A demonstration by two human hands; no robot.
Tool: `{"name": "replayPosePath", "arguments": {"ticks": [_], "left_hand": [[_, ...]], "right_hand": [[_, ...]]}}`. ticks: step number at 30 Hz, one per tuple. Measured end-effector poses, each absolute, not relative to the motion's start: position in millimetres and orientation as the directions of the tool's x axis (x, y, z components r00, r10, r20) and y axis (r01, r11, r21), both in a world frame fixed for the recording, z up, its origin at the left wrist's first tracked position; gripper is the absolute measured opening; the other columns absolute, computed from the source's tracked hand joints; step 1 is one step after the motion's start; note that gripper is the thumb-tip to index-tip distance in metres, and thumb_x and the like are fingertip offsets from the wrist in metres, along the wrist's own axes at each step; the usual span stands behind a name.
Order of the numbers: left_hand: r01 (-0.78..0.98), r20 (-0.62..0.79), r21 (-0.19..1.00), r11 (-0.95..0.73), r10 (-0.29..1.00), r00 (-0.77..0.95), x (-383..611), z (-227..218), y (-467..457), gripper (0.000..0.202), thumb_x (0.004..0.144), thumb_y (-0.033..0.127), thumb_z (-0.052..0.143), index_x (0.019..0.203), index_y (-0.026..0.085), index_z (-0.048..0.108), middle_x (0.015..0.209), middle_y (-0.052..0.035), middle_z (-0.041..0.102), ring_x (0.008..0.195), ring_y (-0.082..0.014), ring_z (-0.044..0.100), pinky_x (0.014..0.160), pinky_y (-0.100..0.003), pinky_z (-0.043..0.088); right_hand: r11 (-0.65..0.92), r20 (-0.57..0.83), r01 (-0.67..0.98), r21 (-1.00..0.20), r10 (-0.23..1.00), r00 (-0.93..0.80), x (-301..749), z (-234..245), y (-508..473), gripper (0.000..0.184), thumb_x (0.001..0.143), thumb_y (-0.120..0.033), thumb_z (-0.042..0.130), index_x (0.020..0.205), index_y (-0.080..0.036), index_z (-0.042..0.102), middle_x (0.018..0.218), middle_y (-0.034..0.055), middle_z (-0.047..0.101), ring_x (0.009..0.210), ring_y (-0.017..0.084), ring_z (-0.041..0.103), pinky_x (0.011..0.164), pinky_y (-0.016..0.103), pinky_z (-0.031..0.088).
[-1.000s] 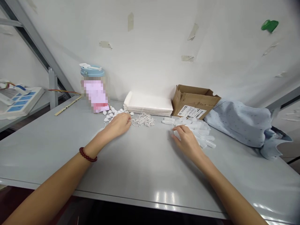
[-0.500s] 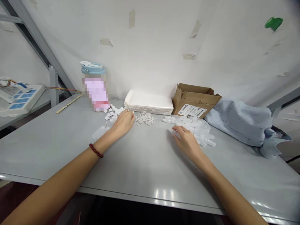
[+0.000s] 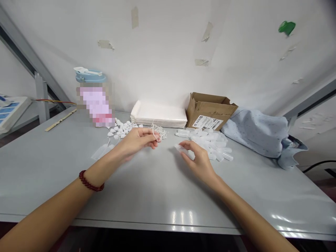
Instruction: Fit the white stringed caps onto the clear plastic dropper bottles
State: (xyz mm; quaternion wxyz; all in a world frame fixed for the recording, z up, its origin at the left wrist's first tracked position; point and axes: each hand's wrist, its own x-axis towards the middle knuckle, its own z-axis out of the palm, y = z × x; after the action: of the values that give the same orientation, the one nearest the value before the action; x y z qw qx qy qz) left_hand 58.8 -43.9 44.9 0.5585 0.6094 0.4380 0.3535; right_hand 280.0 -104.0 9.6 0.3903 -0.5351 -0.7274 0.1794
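Note:
Pinched in the fingers of my left hand (image 3: pixel 136 142) is a thin white cord (image 3: pixel 154 132), its curved end standing up. Just behind it lies a pile of similar white cords (image 3: pixel 163 133). My right hand (image 3: pixel 198 159) grips a small clear plastic tube (image 3: pixel 181 148) between thumb and fingers, slightly above the table. Beside that hand spreads a heap of translucent plastic tubes (image 3: pixel 210 141). Small white caps (image 3: pixel 121 130) are scattered behind my left wrist. Nearby, partly hidden by my left forearm, lie translucent tubes (image 3: pixel 100 152) with cord attached.
A stack of white padded sheets (image 3: pixel 159 115) and an open cardboard box (image 3: pixel 210 110) stand against the wall. Grey-blue cloth (image 3: pixel 257 136) lies at right. At left are a pixelated pinkish object (image 3: pixel 96 105), a blue lidded container (image 3: pixel 90 76) and a thin strip (image 3: pixel 60 120).
My left hand has come away from the piles toward me, now with a cord in it. My right hand has drawn a tube leftward from the heap. The view has shifted right.

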Motion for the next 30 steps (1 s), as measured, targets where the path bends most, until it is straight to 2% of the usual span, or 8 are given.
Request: {"name": "replayPosePath", "arguments": {"ticks": [2, 5, 8, 13, 17, 22, 30], "left_hand": [[0.094, -0.115, 0.992, 0.080, 0.878, 0.465, 63, 43, -50, 0.018, 0.072, 0.031, 0.066, 0.078, 0.014, 0.068, 0.079, -0.0049, 0.068, 0.067, -0.0142, 0.062, 0.070, -0.032, 0.052], [0.110, -0.161, 0.986, 0.123, 0.865, 0.476, 69, 37, -57, 0.020, 0.072, 0.032, 0.068, 0.082, 0.015, 0.069, 0.071, -0.0038, 0.067, 0.068, -0.0155, 0.063, 0.073, -0.034, 0.053], [0.070, -0.173, 0.985, 0.159, 0.861, 0.479, 73, 31, -59, 0.017, 0.074, 0.031, 0.066, 0.079, 0.015, 0.070, 0.080, -0.0048, 0.068, 0.072, -0.0144, 0.063, 0.075, -0.033, 0.052], [0.006, -0.190, 0.977, 0.212, 0.861, 0.472, 76, 27, -61, 0.014, 0.076, 0.028, 0.065, 0.080, 0.015, 0.070, 0.076, -0.0031, 0.065, 0.068, -0.0113, 0.059, 0.076, -0.029, 0.051], [-0.019, -0.190, 0.975, 0.223, 0.872, 0.451, 78, 24, -62, 0.015, 0.076, 0.029, 0.066, 0.081, 0.015, 0.068, 0.073, -0.0028, 0.064, 0.068, -0.0131, 0.060, 0.076, -0.031, 0.052], [-0.060, -0.212, 0.960, 0.275, 0.847, 0.488, 81, 21, -65, 0.015, 0.074, 0.029, 0.067, 0.078, 0.015, 0.068, 0.076, -0.0032, 0.065, 0.070, -0.0133, 0.061, 0.078, -0.031, 0.052], [-0.018, -0.175, 0.977, 0.212, 0.848, 0.500, 82, 24, -69, 0.015, 0.078, 0.030, 0.062, 0.076, 0.015, 0.065, 0.065, 0.0001, 0.061, 0.061, -0.0109, 0.057, 0.064, -0.026, 0.048]], "right_hand": [[0.339, 0.327, 0.546, -0.766, 0.937, -0.123, 275, 11, -107, 0.016, 0.084, -0.026, 0.056, 0.100, -0.023, 0.057, 0.103, 0.0061, 0.066, 0.094, 0.022, 0.062, 0.085, 0.038, 0.049], [0.274, 0.237, 0.393, -0.878, 0.961, -0.142, 269, 11, -111, 0.019, 0.083, -0.028, 0.059, 0.101, -0.024, 0.057, 0.106, 0.0051, 0.064, 0.095, 0.020, 0.063, 0.086, 0.037, 0.049], [0.214, 0.175, 0.308, -0.927, 0.973, -0.149, 265, 11, -113, 0.022, 0.082, -0.029, 0.061, 0.102, -0.023, 0.057, 0.107, 0.0051, 0.063, 0.092, 0.019, 0.064, 0.085, 0.036, 0.049], [0.211, 0.170, 0.283, -0.936, 0.972, -0.165, 264, 9, -115, 0.022, 0.081, -0.027, 0.063, 0.101, -0.022, 0.057, 0.106, 0.0052, 0.063, 0.091, 0.018, 0.063, 0.083, 0.035, 0.049], [0.208, 0.165, 0.284, -0.936, 0.972, -0.166, 262, 9, -116, 0.021, 0.080, -0.029, 0.064, 0.100, -0.022, 0.058, 0.104, 0.0054, 0.064, 0.088, 0.019, 0.065, 0.079, 0.035, 0.050], [0.236, 0.201, 0.243, -0.941, 0.966, -0.162, 260, 11, -118, 0.023, 0.079, -0.027, 0.065, 0.100, -0.023, 0.057, 0.105, 0.0053, 0.063, 0.088, 0.019, 0.065, 0.083, 0.037, 0.051], [0.298, 0.250, 0.266, -0.917, 0.947, -0.201, 262, 9, -118, 0.028, 0.082, -0.025, 0.062, 0.110, -0.026, 0.060, 0.107, 0.0055, 0.064, 0.090, 0.020, 0.064, 0.087, 0.041, 0.050]]}}
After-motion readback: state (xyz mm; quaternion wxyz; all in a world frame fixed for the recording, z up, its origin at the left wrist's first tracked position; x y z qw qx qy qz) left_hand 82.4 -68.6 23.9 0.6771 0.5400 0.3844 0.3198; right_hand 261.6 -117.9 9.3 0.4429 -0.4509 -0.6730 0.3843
